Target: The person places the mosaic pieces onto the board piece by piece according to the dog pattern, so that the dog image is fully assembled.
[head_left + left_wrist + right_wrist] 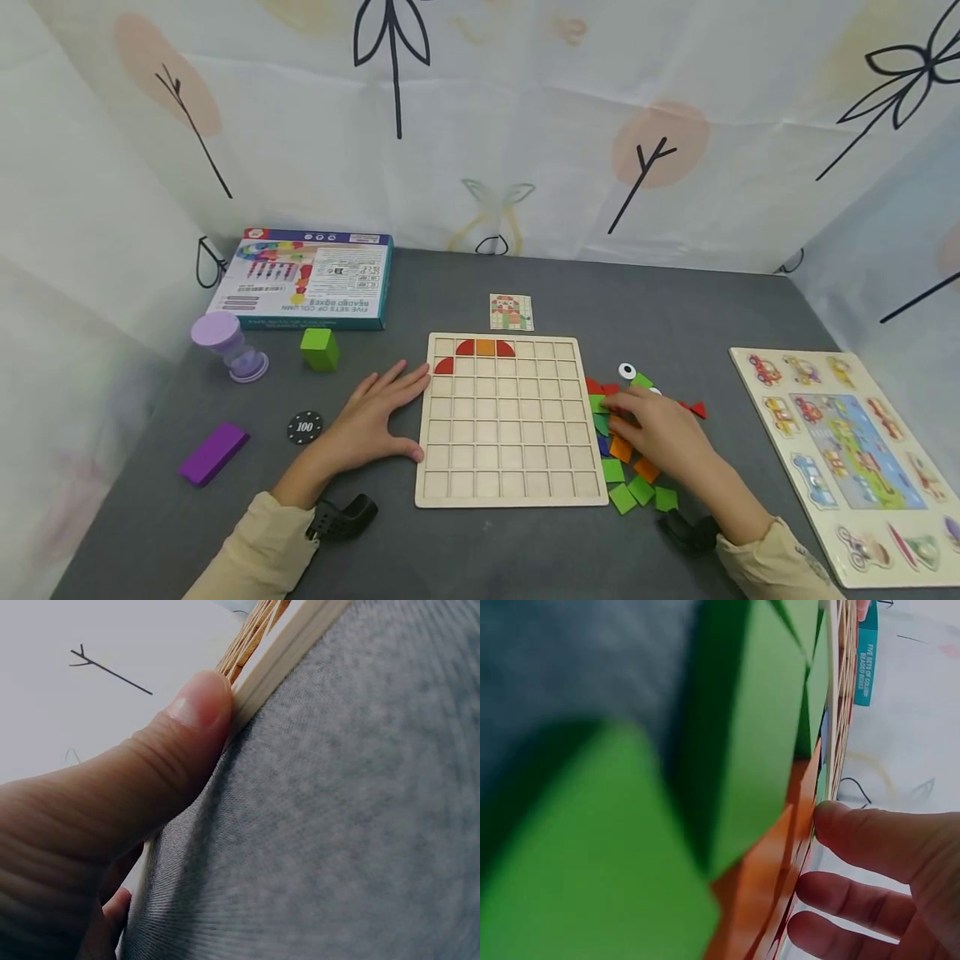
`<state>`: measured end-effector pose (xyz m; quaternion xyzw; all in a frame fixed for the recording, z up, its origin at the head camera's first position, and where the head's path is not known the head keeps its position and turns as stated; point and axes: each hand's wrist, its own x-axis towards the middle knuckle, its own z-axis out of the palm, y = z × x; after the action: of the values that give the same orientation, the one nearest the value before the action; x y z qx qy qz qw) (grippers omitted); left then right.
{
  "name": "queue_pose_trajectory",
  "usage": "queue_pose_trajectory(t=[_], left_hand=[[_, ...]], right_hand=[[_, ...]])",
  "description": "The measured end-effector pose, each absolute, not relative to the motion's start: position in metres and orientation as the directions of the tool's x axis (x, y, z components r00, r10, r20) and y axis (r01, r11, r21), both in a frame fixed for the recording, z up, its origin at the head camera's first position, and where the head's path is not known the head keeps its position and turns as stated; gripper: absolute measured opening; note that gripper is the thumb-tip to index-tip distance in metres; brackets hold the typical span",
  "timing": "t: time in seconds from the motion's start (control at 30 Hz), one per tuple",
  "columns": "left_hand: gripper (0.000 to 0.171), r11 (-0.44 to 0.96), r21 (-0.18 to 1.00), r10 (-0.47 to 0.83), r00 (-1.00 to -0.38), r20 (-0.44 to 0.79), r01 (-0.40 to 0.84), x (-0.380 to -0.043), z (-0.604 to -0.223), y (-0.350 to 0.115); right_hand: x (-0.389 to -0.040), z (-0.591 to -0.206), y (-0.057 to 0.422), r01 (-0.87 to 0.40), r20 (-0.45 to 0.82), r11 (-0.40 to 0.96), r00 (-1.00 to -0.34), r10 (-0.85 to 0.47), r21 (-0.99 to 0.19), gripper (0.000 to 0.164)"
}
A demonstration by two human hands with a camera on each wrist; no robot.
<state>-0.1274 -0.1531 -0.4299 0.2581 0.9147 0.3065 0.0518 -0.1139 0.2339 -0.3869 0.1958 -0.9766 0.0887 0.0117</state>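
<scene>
A pale wooden grid board (pixel 513 433) lies flat at the middle of the table. Three red quarter-round pieces (pixel 444 365) and an orange square (pixel 486 347) sit in its top cells. My left hand (pixel 378 417) is spread along the board's left edge, and its thumb (pixel 199 712) touches the side in the left wrist view. Over the loose pieces at the board's right side is my right hand (pixel 660 425), its fingertips down among green, red and orange ones. In the right wrist view its thumb (pixel 870 836) and fingers stand apart, close to the pieces.
A small pattern card (pixel 512 312) lies behind the board. To the left are a boxed game (pixel 303 279), a lilac hourglass-shaped toy (pixel 232 346), a green block (pixel 320 350), a purple block (pixel 213 454) and a black "100" disc (pixel 305 427). A picture puzzle board (pixel 813 525) lies at the right.
</scene>
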Motion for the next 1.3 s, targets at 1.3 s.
queue_pose_trajectory(t=[1.3], left_hand=[[0.103,0.669,0.604,0.5,-0.864,0.066,0.433,-0.127,-0.428,-0.153]], right_hand=[[-0.137,-0.373,0.222,-0.396,-0.09,0.912,-0.91,-0.406,-0.104,0.02]])
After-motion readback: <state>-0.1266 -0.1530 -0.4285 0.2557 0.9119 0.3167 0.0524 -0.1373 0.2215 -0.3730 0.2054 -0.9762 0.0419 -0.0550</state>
